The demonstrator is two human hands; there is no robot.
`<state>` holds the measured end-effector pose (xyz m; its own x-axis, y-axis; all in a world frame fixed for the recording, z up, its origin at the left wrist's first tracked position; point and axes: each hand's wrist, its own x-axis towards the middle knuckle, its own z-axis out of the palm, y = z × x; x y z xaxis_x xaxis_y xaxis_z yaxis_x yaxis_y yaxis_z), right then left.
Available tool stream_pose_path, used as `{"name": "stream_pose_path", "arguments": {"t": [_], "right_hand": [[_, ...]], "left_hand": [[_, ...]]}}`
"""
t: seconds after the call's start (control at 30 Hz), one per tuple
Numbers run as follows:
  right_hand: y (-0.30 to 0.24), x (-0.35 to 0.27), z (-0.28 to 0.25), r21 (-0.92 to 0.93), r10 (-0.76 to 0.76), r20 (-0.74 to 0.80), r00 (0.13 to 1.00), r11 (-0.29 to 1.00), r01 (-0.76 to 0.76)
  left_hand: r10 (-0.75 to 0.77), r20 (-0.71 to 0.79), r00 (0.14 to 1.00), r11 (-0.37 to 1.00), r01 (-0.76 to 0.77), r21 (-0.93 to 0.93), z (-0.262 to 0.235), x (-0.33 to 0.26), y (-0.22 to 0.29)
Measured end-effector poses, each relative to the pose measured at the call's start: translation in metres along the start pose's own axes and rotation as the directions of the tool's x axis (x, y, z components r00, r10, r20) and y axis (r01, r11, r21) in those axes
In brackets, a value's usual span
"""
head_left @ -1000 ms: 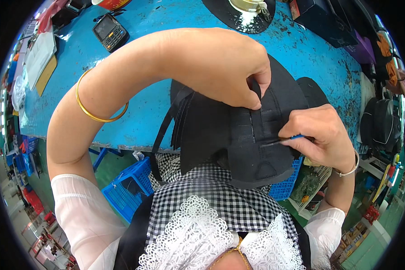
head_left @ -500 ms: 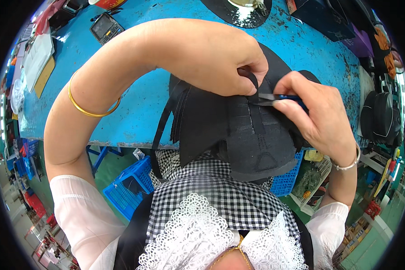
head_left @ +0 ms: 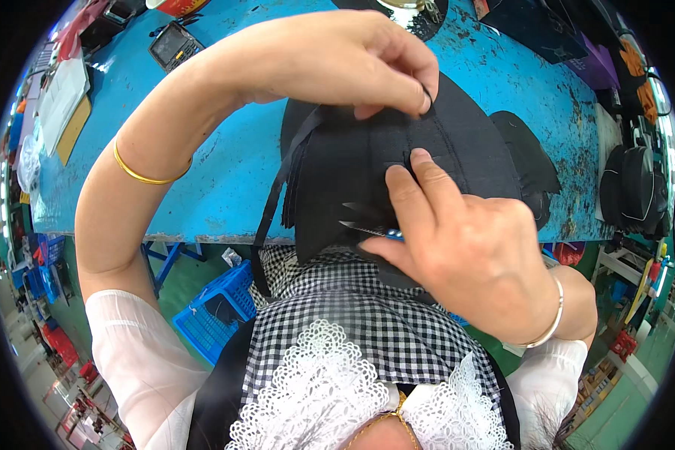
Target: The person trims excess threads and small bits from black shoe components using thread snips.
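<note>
A stack of black fabric pieces [head_left: 367, 172] with stitched seams is held up over the near edge of the blue table [head_left: 225, 180]. My left hand [head_left: 352, 60] pinches the top edge of the fabric between thumb and fingers. My right hand [head_left: 465, 247] holds small blue-handled snips [head_left: 367, 229], their metal tips pointing left across the fabric, while its forefinger presses on a seam. A black strap [head_left: 270, 210] hangs from the fabric's left side.
A calculator [head_left: 174, 43] and papers [head_left: 60, 94] lie at the table's far left. More black cut pieces [head_left: 529, 161] lie on the table to the right. Blue plastic crates [head_left: 217, 307] stand under the table. Black caps [head_left: 634, 187] sit at the right.
My right hand has slid down and left over the fabric, the snips now low near the front edge. My left hand has shifted its pinch along the top edge.
</note>
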<state>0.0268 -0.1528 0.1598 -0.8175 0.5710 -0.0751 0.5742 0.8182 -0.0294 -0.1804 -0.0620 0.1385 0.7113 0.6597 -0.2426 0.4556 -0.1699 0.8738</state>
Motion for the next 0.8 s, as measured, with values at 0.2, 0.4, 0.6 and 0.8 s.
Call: {"name": "stream_pose_path", "arguments": {"t": [0.2, 0.4, 0.6, 0.8], "right_hand": [[0.011, 0.01, 0.006, -0.097, -0.02, -0.048, 0.999, 0.995, 0.015], [-0.011, 0.004, 0.004, -0.15, 0.072, -0.023, 0.997, 0.986, -0.074], [0.068, -0.009, -0.007, 0.7, 0.494, -0.201, 0.846, 0.676, -0.229], [0.126, -0.099, 0.052, 0.963, 0.869, -0.184, 0.46, 0.065, 0.262]], "left_hand": [[-0.067, -0.25, 0.966, 0.923, -0.035, -0.384, -0.029, -0.017, 0.003], [0.108, -0.669, 0.736, 0.941, -0.292, -0.169, -0.056, -0.023, 0.012], [0.02, -0.607, 0.794, 0.964, -0.177, -0.2, -0.044, -0.053, 0.019], [0.01, -0.334, 0.943, 0.992, -0.052, -0.118, -0.036, -0.031, 0.002]]}}
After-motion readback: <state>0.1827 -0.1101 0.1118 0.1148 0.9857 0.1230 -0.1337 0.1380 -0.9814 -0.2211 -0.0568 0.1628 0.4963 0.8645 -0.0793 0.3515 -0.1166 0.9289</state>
